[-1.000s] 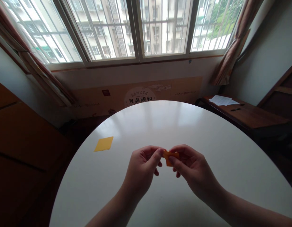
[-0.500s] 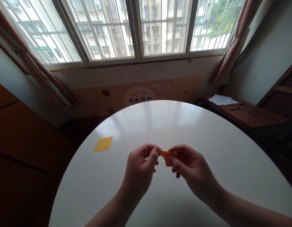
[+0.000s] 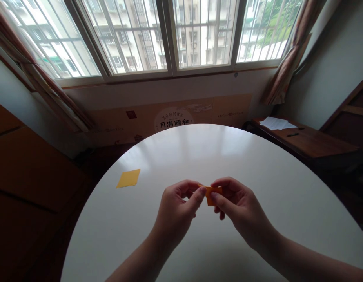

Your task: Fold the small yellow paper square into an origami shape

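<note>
Head view shows one orange paper over the white table, left hand and right hand both pinching it — one yellow square near the table's left edge, one panel beyond the table reading "ZANKEE" and "月满颐和".

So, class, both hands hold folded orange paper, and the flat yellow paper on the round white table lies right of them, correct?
Wrong side: the head view shows the flat yellow paper left of the left hand and right hand; the rest stands.
</note>
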A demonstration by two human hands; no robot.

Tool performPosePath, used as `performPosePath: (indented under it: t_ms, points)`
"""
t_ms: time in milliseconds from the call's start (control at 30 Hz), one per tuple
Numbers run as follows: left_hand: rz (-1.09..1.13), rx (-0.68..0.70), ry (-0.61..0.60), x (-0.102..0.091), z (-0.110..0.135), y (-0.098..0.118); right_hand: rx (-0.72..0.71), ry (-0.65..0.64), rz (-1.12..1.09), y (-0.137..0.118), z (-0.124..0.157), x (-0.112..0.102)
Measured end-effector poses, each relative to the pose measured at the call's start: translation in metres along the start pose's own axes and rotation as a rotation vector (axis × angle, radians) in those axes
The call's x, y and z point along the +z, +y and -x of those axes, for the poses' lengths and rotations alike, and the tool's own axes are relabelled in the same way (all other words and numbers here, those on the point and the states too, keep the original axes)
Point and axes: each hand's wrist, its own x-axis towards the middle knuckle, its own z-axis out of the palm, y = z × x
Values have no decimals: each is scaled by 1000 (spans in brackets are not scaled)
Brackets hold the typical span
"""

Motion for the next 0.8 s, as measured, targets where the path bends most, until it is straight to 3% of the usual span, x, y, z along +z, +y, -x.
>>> performPosePath:
  t_ms: [367, 800]
  points:
    - [38, -45, 26, 0, -4, 0, -46, -28, 19, 0, 1, -1]
    - [223, -205, -98, 2, -7, -2, -96, -34, 109, -3, 2, 2]
